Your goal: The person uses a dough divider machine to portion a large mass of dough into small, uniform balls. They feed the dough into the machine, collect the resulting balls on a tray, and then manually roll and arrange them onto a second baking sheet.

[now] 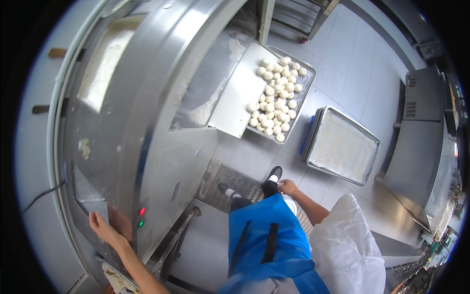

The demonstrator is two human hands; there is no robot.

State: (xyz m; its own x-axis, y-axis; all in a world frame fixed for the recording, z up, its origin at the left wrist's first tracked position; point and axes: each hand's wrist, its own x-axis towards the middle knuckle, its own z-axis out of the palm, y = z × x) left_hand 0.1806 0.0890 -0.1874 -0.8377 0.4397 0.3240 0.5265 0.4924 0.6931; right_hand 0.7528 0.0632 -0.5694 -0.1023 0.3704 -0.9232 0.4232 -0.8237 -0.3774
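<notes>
My left hand (102, 228) is at the top of a stainless steel machine (121, 121), by the edge of a rectangular opening with a grey metal plate (90, 189). Whether its fingers grip that edge I cannot tell. Below and to the right of this hand, a red lit button (142, 211) and a green lit button (141, 223) sit on the machine's front. My right hand (289, 187) hangs low beside my leg, fingers loosely curled and seemingly holding nothing. Many pale dough balls (278, 96) lie heaped on a metal tray (306, 92) below a white chute plate (240, 95).
Stacked baking trays (343, 143) stand on the tiled floor to the right. A perforated metal mat (235, 183) lies under my feet, with a white bucket (291, 205) close to my right arm. Steel equipment (418, 154) lines the right side; a wheeled rack (301, 16) stands at the top.
</notes>
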